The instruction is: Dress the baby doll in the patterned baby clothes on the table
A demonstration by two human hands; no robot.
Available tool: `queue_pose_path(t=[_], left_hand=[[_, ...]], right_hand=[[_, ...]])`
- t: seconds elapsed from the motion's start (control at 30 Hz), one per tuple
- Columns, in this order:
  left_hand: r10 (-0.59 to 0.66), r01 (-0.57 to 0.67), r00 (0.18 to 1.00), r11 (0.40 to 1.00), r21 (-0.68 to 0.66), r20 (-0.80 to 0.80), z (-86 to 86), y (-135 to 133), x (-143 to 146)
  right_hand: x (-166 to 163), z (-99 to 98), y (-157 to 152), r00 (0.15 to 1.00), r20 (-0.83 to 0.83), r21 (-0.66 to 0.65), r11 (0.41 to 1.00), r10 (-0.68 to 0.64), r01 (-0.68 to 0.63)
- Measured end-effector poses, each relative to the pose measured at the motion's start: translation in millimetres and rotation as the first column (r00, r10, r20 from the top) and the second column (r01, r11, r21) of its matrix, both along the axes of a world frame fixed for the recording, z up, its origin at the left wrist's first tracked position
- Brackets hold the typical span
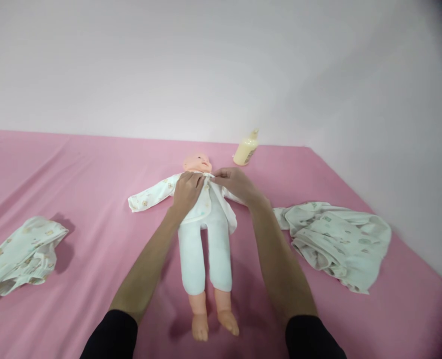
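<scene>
Left hand: bent fingers on the printed shirt's neckline, near the centre of the frame; the hand [188, 188] rests palm down, and whether its grip is closed cannot be told, its fingertips being partly hidden.
Right hand: thumb and fingertips drawn together on the collar's edge; the hand [236, 183] faces the left one across a narrow gap.
Shirt: white with small printed figures, its front parted below the collar; the shirt [196, 212] has one sleeve stretched toward the left of the frame, the other partly covered by the right hand.
Doll: lying on its back, centre of the frame; the doll [193, 254] wears the shirt, its head toward the top, its white-covered legs and bare feet toward the bottom.
Bottle: pale yellow, upper centre-right; the bottle [245, 152] stands beyond the right hand.
Right garment: crumpled, patterned, right of centre; this garment [340, 244] lies just beside the right forearm.
Left garment: printed, folded over itself, at the lower left; this garment [26, 249] lies well apart from the doll.
Pink cloth: spread beneath everything; the cloth [105, 174] meets a pale wall [168, 65] above.
</scene>
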State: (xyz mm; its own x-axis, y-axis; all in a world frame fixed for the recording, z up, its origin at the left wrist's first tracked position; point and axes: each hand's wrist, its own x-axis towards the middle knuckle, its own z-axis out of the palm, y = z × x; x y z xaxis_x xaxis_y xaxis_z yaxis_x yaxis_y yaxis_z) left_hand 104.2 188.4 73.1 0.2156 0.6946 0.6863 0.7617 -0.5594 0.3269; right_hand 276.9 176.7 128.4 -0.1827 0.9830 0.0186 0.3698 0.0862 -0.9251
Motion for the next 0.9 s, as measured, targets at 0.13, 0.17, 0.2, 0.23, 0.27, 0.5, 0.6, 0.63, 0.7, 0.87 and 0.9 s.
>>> queue_pose_path(t=[0.13,0.17,0.2,0.23,0.27,0.5,0.6,0.63,0.7,0.87,0.9], left_hand=[[-0.01,0.019,0.995,0.996,0.086,-0.102,0.9,-1.5,1.5],[-0.009,0.021,0.993,0.995,0.1,-0.121,1.0,-1.8,1.8],[-0.004,0.019,0.991,0.994,0.112,-0.132,0.9,-1.9,2.1],[0.004,0.013,0.991,0.992,0.123,-0.135,0.6,-1.9,2.3],[0.013,0.006,0.991,0.991,0.137,-0.134,0.1,-1.6,2.4],[0.018,0.022,0.988,0.968,0.25,-0.156,-3.7,1.5,2.5],[0.016,0.034,0.984,0.961,0.275,-0.176,-4.8,1.7,2.8],[0.014,0.037,0.983,0.96,0.279,-0.181,-5.3,1.6,3.0],[0.012,0.043,0.982,0.957,0.287,-0.186,-6.5,1.6,3.5],[0.003,0.055,0.982,0.952,0.302,-0.189,-8.6,1.1,4.1],[-0.001,0.059,0.981,0.953,0.297,-0.192,-8.6,0.7,4.1]], right_hand=[[5.5,-1.4,3.4,0.981,0.086,-0.022,0.984,-0.173,0.176],[7.7,-1.2,3.9,0.97,0.125,-0.012,0.977,-0.209,0.212],[10.3,-0.7,4.1,0.96,0.168,-0.002,0.973,-0.226,0.23],[13.4,0.1,3.9,0.952,0.213,0.0,0.975,-0.219,0.224],[16.7,1.3,3.3,0.947,0.26,-0.008,0.98,-0.189,0.198],[24.5,8.3,-2.0,0.959,0.273,-0.065,0.993,-0.073,0.094],[16.1,5.7,-0.9,0.98,0.176,-0.012,0.996,-0.089,0.093],[13.6,4.5,-0.4,0.985,0.15,-0.002,0.997,-0.08,0.082],[10.2,2.6,0.1,0.993,0.107,0.011,0.999,-0.045,0.044],[8.3,4.6,-3.3,0.995,0.104,0.032,0.999,0.012,-0.015],[8.1,6.0,-4.4,0.993,0.113,0.042,0.999,0.019,-0.024]])
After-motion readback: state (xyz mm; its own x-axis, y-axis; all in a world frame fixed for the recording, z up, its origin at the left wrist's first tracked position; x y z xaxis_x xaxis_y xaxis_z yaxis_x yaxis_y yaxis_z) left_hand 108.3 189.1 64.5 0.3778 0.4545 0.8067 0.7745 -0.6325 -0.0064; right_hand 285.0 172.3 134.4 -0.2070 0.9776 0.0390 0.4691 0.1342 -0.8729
